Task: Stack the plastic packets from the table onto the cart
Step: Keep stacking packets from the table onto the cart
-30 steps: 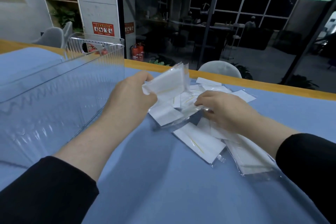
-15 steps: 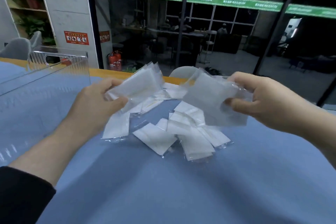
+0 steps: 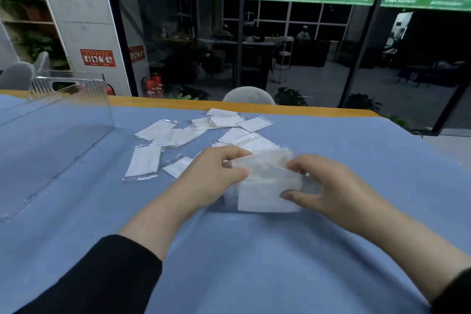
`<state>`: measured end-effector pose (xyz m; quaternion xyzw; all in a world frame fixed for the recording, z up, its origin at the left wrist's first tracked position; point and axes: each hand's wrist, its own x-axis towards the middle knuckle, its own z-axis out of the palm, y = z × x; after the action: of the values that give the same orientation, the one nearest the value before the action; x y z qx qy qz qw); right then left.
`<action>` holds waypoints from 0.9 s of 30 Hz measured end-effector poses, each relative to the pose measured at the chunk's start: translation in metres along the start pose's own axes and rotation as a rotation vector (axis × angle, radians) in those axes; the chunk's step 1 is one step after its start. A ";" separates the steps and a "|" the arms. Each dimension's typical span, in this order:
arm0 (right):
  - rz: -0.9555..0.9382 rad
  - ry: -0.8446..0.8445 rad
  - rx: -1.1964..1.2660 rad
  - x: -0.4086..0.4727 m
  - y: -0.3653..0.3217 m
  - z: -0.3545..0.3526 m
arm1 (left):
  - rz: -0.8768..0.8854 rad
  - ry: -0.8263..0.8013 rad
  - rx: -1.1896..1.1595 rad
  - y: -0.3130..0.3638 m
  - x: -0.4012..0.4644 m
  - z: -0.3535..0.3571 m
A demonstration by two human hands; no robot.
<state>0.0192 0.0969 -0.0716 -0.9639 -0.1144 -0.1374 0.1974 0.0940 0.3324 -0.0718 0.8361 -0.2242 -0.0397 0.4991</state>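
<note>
Between my two hands, just above the blue table cover (image 3: pixel 254 262), is a bundle of white plastic packets (image 3: pixel 267 183). My left hand (image 3: pixel 214 173) pinches its left end with thumb and fingers. My right hand (image 3: pixel 328 186) grips the right end, thumb on the front packet. Several more packets (image 3: pixel 183 132) lie scattered flat on the cover beyond my hands, one larger packet (image 3: pixel 144 162) to the left. A clear plastic bin (image 3: pixel 58 135) stands at the far left of the table.
The table's wooden far edge (image 3: pixel 293 108) runs across behind the packets, with a grey chair back (image 3: pixel 248 95) beyond it. Glass walls, a pillar and red fire extinguishers (image 3: pixel 153 86) stand further back.
My hands held separate packets apart in the air; now they have come together and lowered, holding one bundle near the table. The view has tilted so the scattered packets lie further off.
</note>
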 end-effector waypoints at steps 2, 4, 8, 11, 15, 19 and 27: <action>-0.014 0.090 0.115 -0.009 0.015 0.014 | -0.021 0.053 -0.071 -0.005 -0.001 0.005; 0.039 0.157 0.284 -0.013 0.019 0.023 | -0.023 0.114 -0.091 -0.003 -0.002 0.013; 0.118 0.133 0.543 -0.010 0.017 0.036 | 0.009 0.207 -0.231 0.002 -0.005 0.034; 0.100 0.081 0.496 -0.008 0.017 0.040 | 0.039 0.274 -0.266 0.008 -0.003 0.052; 0.059 0.168 0.468 -0.007 0.017 0.037 | 0.020 0.490 -0.352 0.010 -0.004 0.058; 0.080 0.123 0.451 -0.010 0.015 0.034 | -0.064 0.414 -0.381 0.006 -0.008 0.059; 0.125 0.044 0.462 -0.015 0.012 0.027 | 0.024 0.185 -0.252 0.007 -0.009 0.063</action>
<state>0.0147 0.0945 -0.1040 -0.8951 -0.0786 -0.1162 0.4232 0.0657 0.2818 -0.0987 0.7642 -0.1805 0.0153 0.6191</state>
